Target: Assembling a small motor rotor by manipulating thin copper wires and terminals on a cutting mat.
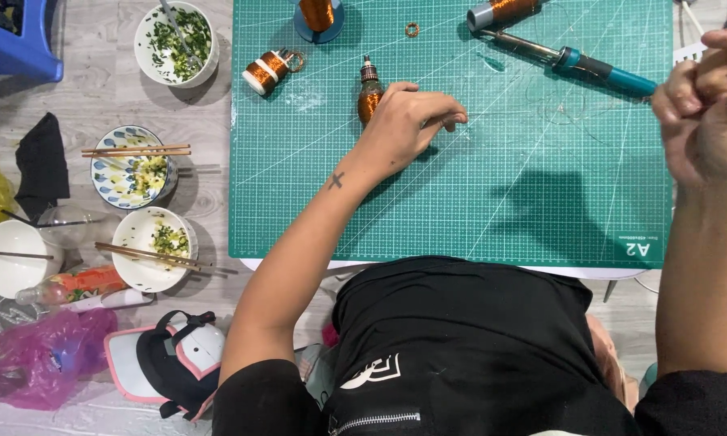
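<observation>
My left hand (416, 117) rests on the green cutting mat (460, 210) with its fingertips pinched together on the mat. It lies just right of a small bobbin of copper wire (369, 90). My right hand (702, 105) is raised at the right edge, fingers curled shut, with a thin copper strand glinting at it. A faint fine wire (573, 109) runs across the mat between the two hands. A soldering iron with a teal handle (605, 74) lies just beyond, up against my right hand.
More copper spools (268, 71) (317, 14) (501, 11) and a small ring (412, 30) sit at the mat's far edge. Left of the mat stand several used bowls (129, 169) with chopsticks (142, 255), a black cloth (41, 161), a pink bag (33, 355) and a blue stool (16, 40).
</observation>
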